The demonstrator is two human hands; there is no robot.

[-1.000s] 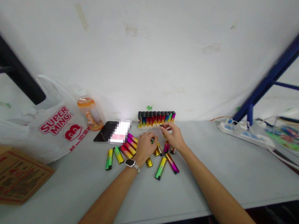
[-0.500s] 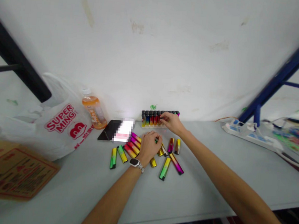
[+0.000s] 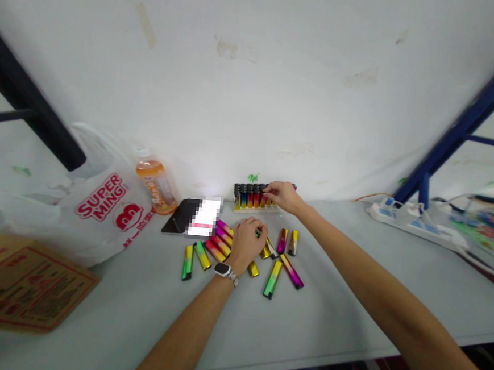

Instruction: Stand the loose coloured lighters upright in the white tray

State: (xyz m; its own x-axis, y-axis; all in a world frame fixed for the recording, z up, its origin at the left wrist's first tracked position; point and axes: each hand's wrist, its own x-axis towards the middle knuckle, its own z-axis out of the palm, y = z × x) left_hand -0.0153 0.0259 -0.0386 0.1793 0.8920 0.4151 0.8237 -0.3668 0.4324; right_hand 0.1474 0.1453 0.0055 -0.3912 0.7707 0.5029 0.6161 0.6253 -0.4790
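Note:
Against the wall stands a rack of upright lighters (image 3: pixel 248 198) with black tops, packed in rows. My right hand (image 3: pixel 284 196) is at the front row of this rack, fingertips pinched on the top of a lighter (image 3: pixel 265 196). My left hand (image 3: pixel 247 241) is curled low over the loose lighters on the table; a green lighter with a black end (image 3: pixel 259 231) shows at its fingers. To its left lie red-yellow lighters (image 3: pixel 217 248) and green-yellow ones (image 3: pixel 201 255). To its right are a green-yellow lighter (image 3: pixel 272 279), a purple-yellow one (image 3: pixel 292 272) and several more.
A phone (image 3: pixel 181 216) lies left of the rack. Further left stand an orange drink bottle (image 3: pixel 156 182), a white plastic bag (image 3: pixel 108 208) and a cardboard box (image 3: pixel 29 285). A white power strip (image 3: pixel 415 224) with cables lies at the right, near a blue metal post (image 3: pixel 461 128).
My right hand has shifted very slightly at the rack, its fingertips a little higher on the lighter tops. My left hand and the loose lighters have stayed in place.

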